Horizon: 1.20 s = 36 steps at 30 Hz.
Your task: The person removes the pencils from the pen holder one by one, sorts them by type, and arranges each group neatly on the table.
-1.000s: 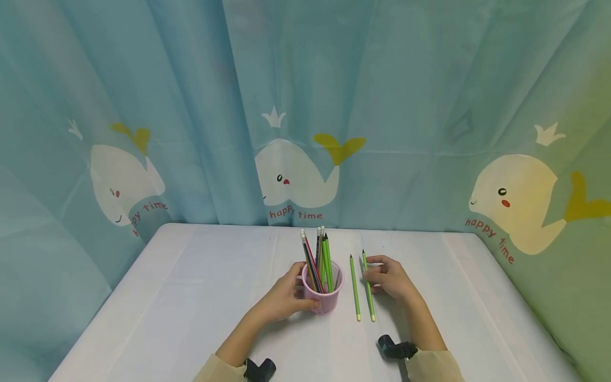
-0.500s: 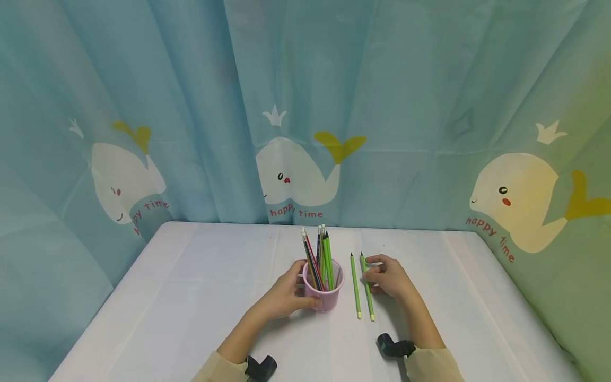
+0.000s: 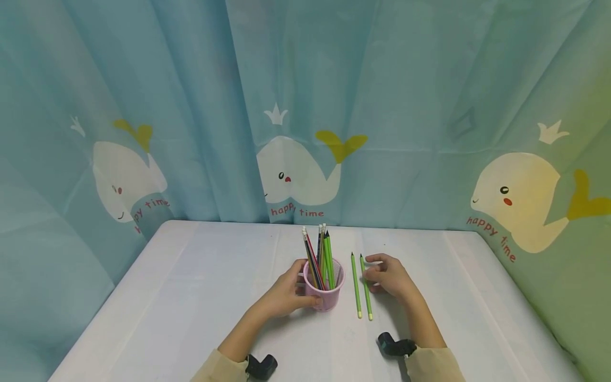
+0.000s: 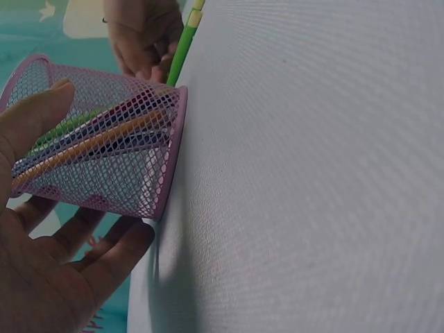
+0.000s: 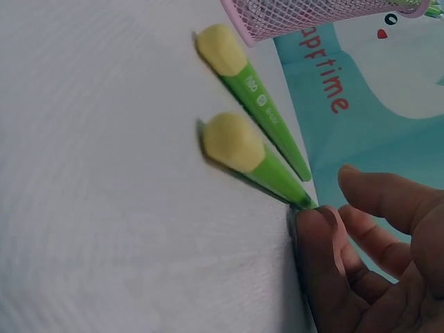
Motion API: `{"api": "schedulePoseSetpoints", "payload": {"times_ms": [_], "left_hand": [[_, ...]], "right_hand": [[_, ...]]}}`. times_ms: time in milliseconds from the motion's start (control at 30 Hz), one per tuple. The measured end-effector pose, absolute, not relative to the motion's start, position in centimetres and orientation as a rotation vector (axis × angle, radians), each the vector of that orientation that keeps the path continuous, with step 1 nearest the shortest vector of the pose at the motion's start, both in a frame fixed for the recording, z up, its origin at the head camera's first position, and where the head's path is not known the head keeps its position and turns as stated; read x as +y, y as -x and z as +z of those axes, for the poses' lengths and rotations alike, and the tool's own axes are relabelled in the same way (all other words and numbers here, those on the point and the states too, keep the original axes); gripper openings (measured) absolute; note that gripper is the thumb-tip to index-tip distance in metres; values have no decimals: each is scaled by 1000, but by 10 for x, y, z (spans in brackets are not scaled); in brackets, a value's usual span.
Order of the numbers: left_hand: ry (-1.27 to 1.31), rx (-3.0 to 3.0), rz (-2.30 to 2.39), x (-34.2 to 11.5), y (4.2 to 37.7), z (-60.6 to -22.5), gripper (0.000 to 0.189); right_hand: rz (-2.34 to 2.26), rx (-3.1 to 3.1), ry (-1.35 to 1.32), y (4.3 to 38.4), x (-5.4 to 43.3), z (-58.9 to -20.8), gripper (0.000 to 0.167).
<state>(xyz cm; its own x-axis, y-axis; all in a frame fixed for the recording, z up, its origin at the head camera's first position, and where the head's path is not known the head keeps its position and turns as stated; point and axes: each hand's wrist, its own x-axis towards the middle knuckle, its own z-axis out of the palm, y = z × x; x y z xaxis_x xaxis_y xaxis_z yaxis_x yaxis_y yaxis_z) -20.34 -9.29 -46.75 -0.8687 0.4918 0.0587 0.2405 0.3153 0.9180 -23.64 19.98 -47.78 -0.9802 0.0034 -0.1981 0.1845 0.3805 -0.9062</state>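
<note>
A pink mesh pencil cup (image 3: 329, 301) stands upright on the table, holding several pencils (image 3: 328, 262), some green, others dark-striped or red. My left hand (image 3: 282, 298) grips its left side, thumb in front and fingers behind, as the left wrist view of the cup (image 4: 104, 156) also shows. To its right lie two green pencils side by side, points away from me. My right hand (image 3: 392, 277) pinches the right-hand green pencil (image 3: 368, 302) near its middle; the fingers partly hide it. The other green pencil (image 3: 356, 289) lies untouched between that one and the cup.
The white tabletop (image 3: 200, 297) ends at the back against a blue-green curtain (image 3: 406, 106) printed with whales. A black wrist device (image 3: 396, 346) sits at the right sleeve, and another black device (image 3: 261, 367) at the left.
The right-hand green pencil has shifted slightly left, its point drawing nearer to the other green pencil. My left hand and the cup have stayed in place.
</note>
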Motion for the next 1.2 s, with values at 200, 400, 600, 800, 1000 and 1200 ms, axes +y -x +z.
{"api": "schedulePoseSetpoints", "payload": {"times_ms": [200, 400, 600, 800, 1000, 1200], "left_hand": [[-677, 2345, 1593, -93, 204, -467, 82], [-681, 2340, 1599, -93, 203, -466, 82], [-661, 2328, 1589, -93, 201, -466, 83], [-662, 2326, 1594, -93, 201, -467, 83], [-673, 2321, 1609, -93, 201, -467, 82], [-665, 2312, 1607, -93, 201, -467, 82]], "right_hand": [[-1736, 2401, -141, 235, 199, -471, 44], [-1771, 2372, -124, 234, 197, -461, 44], [-1844, 2306, -84, 231, 196, -453, 48], [-1916, 2262, 34, 228, 187, -445, 50], [-1922, 2297, 156, 223, 174, -436, 44], [-1908, 2410, 248, 219, 160, -434, 30]]}}
